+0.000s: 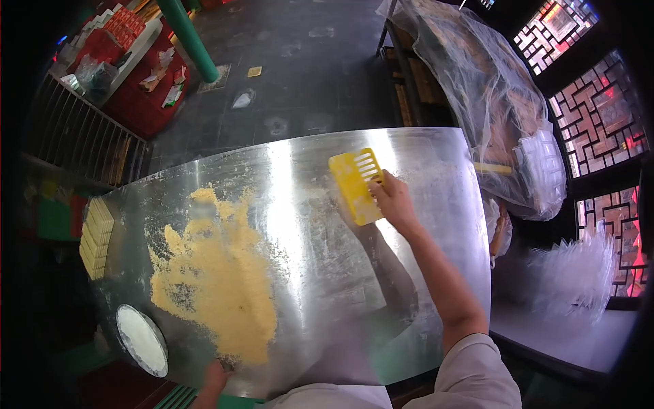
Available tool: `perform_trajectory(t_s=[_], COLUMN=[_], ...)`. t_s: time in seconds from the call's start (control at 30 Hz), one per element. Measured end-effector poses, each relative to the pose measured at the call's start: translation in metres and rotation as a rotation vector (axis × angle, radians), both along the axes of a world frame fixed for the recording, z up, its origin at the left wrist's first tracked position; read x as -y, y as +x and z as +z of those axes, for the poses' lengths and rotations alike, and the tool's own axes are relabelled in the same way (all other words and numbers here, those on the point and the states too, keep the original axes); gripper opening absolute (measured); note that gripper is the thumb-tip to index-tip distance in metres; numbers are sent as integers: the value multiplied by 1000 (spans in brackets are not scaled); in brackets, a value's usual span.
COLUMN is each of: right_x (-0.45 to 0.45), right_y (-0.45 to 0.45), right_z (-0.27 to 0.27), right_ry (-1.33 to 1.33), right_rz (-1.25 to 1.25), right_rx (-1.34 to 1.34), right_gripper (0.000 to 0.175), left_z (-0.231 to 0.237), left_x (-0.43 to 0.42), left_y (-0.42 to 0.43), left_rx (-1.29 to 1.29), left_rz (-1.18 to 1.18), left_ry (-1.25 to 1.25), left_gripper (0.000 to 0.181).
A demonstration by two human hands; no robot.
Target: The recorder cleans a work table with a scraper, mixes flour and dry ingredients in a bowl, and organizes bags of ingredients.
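My right hand (396, 199) grips a yellow plastic dough scraper (352, 191) by its slotted side. The scraper is over the far right part of a shiny metal tabletop (327, 286), and pale powder clings to its face. At the near edge of the table, my left hand (216, 376) is beside the lower end of a spread of yellowish powder (219, 286). Its fingers are small and partly blurred, so whether they hold anything is unclear. Left of the spread stands a metal bowl of white powder (142, 341).
A stack of cream-coloured slabs or trays (97, 237) sits at the table's left edge. Clear plastic sheeting (475, 76) drapes a rack beyond the right corner. Clear plastic pieces (577, 276) pile on a side surface. A green post (189, 41) rises from the tiled floor (306, 92).
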State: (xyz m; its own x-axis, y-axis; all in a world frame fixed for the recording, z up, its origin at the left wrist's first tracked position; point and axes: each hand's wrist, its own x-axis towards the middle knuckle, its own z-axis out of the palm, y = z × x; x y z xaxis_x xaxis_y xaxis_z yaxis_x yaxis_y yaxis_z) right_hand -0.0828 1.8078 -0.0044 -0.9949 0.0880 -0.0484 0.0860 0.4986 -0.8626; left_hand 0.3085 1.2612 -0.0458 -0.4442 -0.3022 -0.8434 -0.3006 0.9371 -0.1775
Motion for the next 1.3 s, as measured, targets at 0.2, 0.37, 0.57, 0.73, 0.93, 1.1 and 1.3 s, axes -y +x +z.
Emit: perform_trajectory(t_s=[0.2,0.37,0.57,0.73,0.93,1.1,1.3], right_x=[-306,-297,-96,53,164,239,254], right_y=[20,-16,-74,-49,6,87,178], right_z=[-52,-65,-65,-59,-63,-44,19], right_ry=[207,95,94,222,209,249,348], right_rz=[-650,-565,-84,197,416,578,461], right_rx=[-22,120,61,90,133,163,-15], right_gripper=[21,20,21,34,28,26,17], left_z=[-5,11,14,19,19,19,11], left_x=[1,-10,-13,-18,-18,-10,33], left_y=[-5,-10,-10,-17,-12,-5,23], left_rx=[5,-73,-133,-107,-269,-327,-597], left_rz=[17,10,62,22,23,-21,129], left_ry=[10,-6,31,24,101,177,382], left_gripper=[64,58,54,52,44,42,28])
